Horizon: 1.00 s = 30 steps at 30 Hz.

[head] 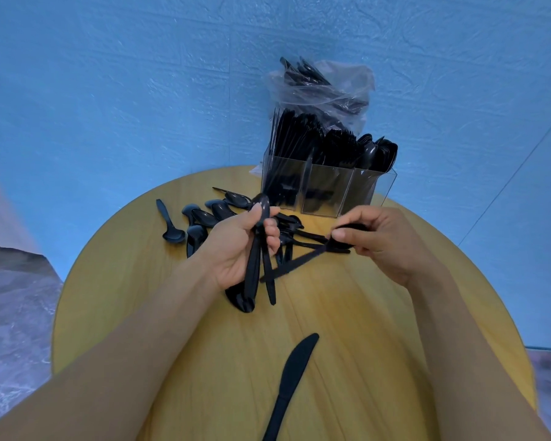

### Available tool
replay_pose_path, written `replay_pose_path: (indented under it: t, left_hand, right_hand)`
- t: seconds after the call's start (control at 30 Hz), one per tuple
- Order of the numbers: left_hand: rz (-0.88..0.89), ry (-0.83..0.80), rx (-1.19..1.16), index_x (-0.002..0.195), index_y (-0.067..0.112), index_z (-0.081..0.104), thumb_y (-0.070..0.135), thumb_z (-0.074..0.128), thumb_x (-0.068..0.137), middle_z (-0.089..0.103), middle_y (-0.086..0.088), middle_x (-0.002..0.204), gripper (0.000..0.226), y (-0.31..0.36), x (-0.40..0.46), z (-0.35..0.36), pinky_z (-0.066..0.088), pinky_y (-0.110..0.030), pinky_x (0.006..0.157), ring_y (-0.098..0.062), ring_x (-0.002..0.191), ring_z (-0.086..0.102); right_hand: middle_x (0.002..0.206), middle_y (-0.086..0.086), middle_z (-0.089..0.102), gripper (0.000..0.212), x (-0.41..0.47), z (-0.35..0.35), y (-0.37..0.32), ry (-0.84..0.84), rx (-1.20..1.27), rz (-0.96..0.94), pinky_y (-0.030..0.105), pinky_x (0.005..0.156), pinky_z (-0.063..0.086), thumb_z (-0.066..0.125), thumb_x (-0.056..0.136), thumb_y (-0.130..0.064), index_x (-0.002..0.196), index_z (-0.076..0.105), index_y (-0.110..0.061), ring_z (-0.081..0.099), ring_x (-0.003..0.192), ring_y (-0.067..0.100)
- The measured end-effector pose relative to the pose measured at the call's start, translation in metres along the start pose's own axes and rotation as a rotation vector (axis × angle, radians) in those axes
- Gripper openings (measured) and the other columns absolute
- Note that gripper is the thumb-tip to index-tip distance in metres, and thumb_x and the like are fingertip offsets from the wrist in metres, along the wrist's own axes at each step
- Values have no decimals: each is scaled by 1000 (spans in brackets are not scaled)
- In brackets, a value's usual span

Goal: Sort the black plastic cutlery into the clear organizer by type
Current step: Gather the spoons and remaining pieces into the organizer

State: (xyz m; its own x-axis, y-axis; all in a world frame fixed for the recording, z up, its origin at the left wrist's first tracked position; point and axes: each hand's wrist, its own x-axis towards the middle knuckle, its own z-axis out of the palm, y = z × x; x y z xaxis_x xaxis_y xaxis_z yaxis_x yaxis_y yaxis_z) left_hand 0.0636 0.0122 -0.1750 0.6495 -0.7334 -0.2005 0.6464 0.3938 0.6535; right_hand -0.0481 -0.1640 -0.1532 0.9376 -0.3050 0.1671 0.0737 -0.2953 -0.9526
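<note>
My left hand (236, 246) grips a bundle of black spoons (256, 265) above the round wooden table (347, 329); the bundle hangs down from my fist. My right hand (376, 240) pinches one black spoon (299, 262) by its bowl end, its handle slanting down-left toward the bundle. Several loose spoons (204, 218) lie on the table behind my left hand. The clear organizer (326, 189) stands at the table's far edge with three compartments: knives left, forks in the middle, spoons right. A single black knife (291, 380) lies near me.
A clear plastic bag (323, 90) with more black cutlery sits behind the organizer. A blue sheet covers the floor around the table. One spoon (169, 224) lies apart at the far left of the tabletop.
</note>
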Motion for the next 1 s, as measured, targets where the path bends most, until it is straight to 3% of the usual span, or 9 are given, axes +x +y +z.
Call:
replay_pose_path:
  t: [0.1,0.2,0.3,0.43,0.53,0.67,0.77,0.83,1.0]
  left_hand:
    - [-100,-58,105,116,1,54,24,36,101,48,-2,68,32,-4,-4,4,57,-29,65,-10,60,54]
    - [-166,-114,196,105,3,56,27,36,101,51,-6,73,31,-9,-8,8,59,-35,65,-14,63,60]
    - [-209,-136,227,101,4,55,31,36,101,55,-8,76,33,-13,-10,10,57,-26,56,-13,61,60]
    - [-256,-232,237,94,10,52,38,33,99,44,-3,74,34,-12,-11,11,36,-12,36,-3,42,38]
    - [-254,-280,298,95,6,48,37,36,95,47,-1,69,34,-10,-11,8,32,-12,34,-1,38,34]
    - [-145,-227,535,124,5,47,24,45,96,53,-1,79,34,-12,-10,4,42,-16,44,-4,49,42]
    - [-60,-199,698,114,6,48,19,37,102,47,2,72,21,-12,-12,5,33,-14,40,-2,46,34]
    - [23,-131,738,105,8,50,18,34,102,44,2,70,18,-8,-14,5,29,-13,37,-2,45,31]
    - [305,143,702,87,10,47,14,32,102,43,0,70,22,4,-7,-2,35,-17,44,-4,47,36]
  right_hand:
    - [74,-3,66,9,3,12,-1,19,-85,-118,14,54,41,69,80,-7,83,72,-14,54,60,5]
    - [86,-2,68,16,11,32,0,119,-233,-209,25,71,51,73,79,-10,87,70,-23,62,77,14]
    - [83,-6,60,26,14,48,5,237,-294,-256,15,63,42,77,74,-12,91,64,-26,49,66,4]
    - [91,-10,57,31,14,58,7,228,-379,-219,10,61,39,72,80,-14,109,64,-19,43,62,3]
    - [77,-17,62,12,14,60,8,165,-344,-224,16,57,40,70,82,-13,91,69,-21,46,61,3]
    - [69,-13,60,18,15,48,10,308,-257,-229,16,54,39,75,77,-13,76,63,-26,46,59,2]
    - [69,-6,62,5,16,44,16,366,-187,-192,18,55,42,69,84,-21,80,65,-22,51,60,6]
    - [75,-7,63,12,17,46,22,354,-187,-139,19,60,43,57,93,-26,86,65,-21,54,65,3]
    - [105,-5,58,21,19,46,35,115,-795,4,16,78,40,59,91,-21,112,63,-18,50,90,7]
